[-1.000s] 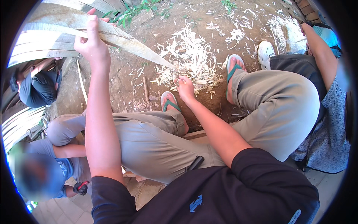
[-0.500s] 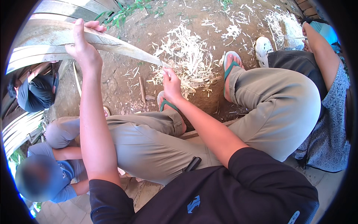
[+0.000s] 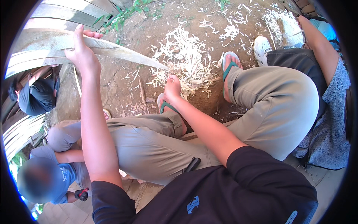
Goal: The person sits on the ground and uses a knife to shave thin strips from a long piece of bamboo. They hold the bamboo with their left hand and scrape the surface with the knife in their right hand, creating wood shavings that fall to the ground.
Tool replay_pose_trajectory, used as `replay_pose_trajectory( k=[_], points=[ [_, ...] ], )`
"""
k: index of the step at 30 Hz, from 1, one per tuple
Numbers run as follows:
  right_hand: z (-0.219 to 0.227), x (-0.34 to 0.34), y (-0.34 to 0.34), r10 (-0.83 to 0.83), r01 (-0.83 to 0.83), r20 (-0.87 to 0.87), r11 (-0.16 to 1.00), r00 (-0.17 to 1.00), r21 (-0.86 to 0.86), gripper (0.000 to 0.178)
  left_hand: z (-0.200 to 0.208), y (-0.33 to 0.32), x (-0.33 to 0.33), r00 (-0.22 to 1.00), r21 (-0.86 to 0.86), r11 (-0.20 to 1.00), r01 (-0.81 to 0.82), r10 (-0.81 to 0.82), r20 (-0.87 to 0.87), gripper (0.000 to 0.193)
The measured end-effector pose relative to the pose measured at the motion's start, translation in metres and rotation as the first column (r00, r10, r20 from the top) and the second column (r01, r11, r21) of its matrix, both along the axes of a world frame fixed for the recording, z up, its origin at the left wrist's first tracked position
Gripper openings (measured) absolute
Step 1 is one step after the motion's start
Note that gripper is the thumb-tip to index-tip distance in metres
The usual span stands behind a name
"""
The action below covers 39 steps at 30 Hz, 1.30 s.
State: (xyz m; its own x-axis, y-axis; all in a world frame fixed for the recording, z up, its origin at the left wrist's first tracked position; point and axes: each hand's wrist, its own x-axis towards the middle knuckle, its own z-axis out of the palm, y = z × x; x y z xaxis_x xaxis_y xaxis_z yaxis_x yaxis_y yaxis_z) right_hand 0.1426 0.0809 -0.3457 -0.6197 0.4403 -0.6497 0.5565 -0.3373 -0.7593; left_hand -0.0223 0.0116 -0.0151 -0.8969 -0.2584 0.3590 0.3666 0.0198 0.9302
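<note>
A long pale wooden plank [image 3: 123, 53] comes in from the upper left and tapers to a point near the middle. My left hand [image 3: 84, 56] grips its wider part, thumb up on the near side and fingertips showing past the far edge. Just below the plank's tip, my right hand [image 3: 172, 87] is closed, a small gap between it and the wood. Whatever it may hold is too small or hidden to make out. Beneath the tip, a heap of pale wood shavings [image 3: 190, 56] covers the dirt.
My sandaled feet stand on the dirt by the shavings. To the right sits a person with a white clog [image 3: 262, 45], shavings beyond. At the lower left, a person in a blue-grey shirt [image 3: 69, 175] has a dark-gloved hand with something red. Another person crouches beside stacked planks [image 3: 22, 130].
My right hand has come down off the plank's tip, leaving a gap. The plank and my left hand have dropped slightly. The lower-left person's gloved hand has come into view.
</note>
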Motion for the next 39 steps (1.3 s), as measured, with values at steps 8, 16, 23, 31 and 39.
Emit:
replay_pose_trajectory(
  k=[8,16,23,31,39],
  points=[
    [0.027,-0.001,-0.011,0.049,-0.022,-0.277,0.995,0.96,0.101,0.023,0.002,-0.001,0.007,1.0,-0.007,1.0,-0.006,0.006,-0.008,0.025],
    [0.051,-0.006,-0.002,0.075,-0.075,-0.426,0.997,0.902,0.017,0.021,0.001,-0.008,0.013,1.0,0.01,1.0,-0.013,0.013,0.007,0.024],
    [0.023,-0.007,0.03,0.118,-0.141,-0.136,0.975,0.984,-0.173,0.02,0.005,-0.008,0.016,1.0,-0.018,1.0,-0.008,0.008,-0.007,0.028],
    [0.007,-0.008,0.033,0.213,-0.209,-0.166,0.977,0.963,0.043,0.024,0.004,-0.005,0.01,1.0,-0.173,0.985,-0.003,0.005,0.011,0.038],
    [0.004,-0.011,0.012,0.076,-0.017,-0.319,0.983,0.945,0.182,0.02,0.003,0.002,0.006,1.0,-0.179,0.984,0.003,-0.001,0.011,0.043]
  ],
)
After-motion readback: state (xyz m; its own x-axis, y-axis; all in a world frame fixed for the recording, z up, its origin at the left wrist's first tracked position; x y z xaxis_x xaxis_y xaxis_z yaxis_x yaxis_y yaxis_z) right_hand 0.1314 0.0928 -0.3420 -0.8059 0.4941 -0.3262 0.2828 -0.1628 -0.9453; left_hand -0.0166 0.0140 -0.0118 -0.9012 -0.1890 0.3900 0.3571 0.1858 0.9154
